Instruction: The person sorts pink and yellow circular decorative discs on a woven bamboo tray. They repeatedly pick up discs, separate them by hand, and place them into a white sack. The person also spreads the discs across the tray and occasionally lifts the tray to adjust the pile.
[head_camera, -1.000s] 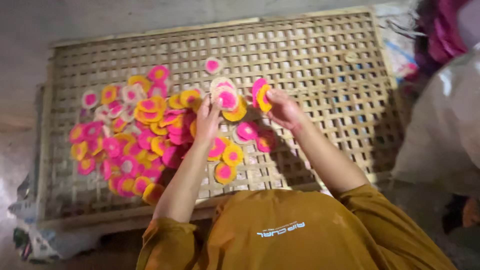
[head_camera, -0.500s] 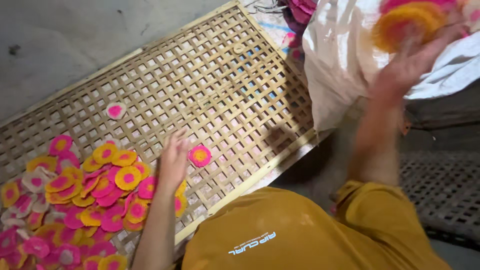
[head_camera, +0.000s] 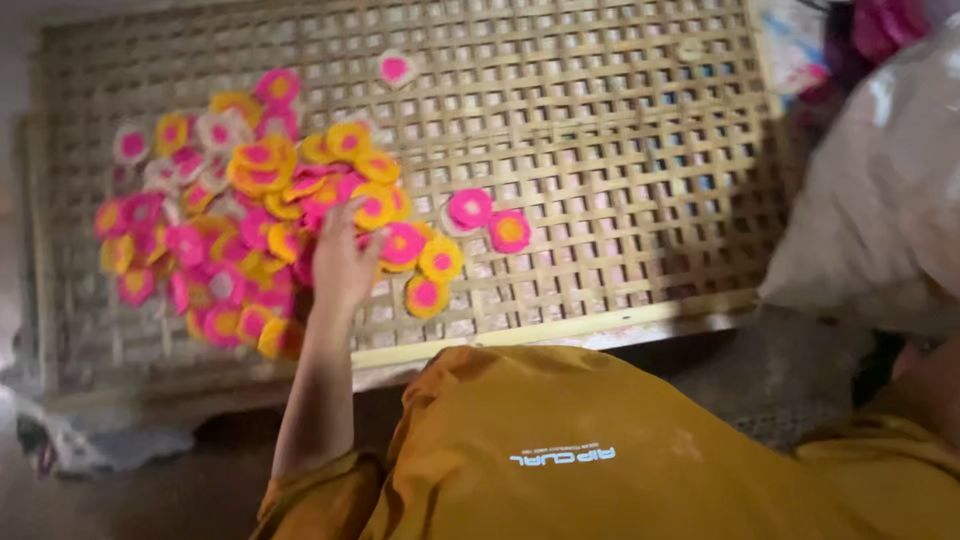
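A heap of round pink and yellow discs (head_camera: 250, 200) lies on the left half of a woven bamboo lattice tray (head_camera: 620, 130). My left hand (head_camera: 345, 255) rests flat on the right side of the heap, fingers spread, with nothing gripped. Two loose discs (head_camera: 490, 220) lie just right of the heap, and a single pink-centred disc (head_camera: 396, 68) sits apart near the far edge. My right hand is hidden. Only its forearm (head_camera: 925, 385) shows at the right edge, reaching behind a white sack (head_camera: 880, 210).
The sack bulges over the tray's right end. More pink pieces (head_camera: 880, 30) lie beyond it at the top right. The tray's wooden front rim (head_camera: 560, 325) runs just ahead of my orange-clothed knee (head_camera: 560, 440). Dark floor lies to the left.
My right arm, raised with a handful of discs half a second ago, has dropped out of sight behind the sack. The view has swung back to the tray, and my left hand stays on the heap.
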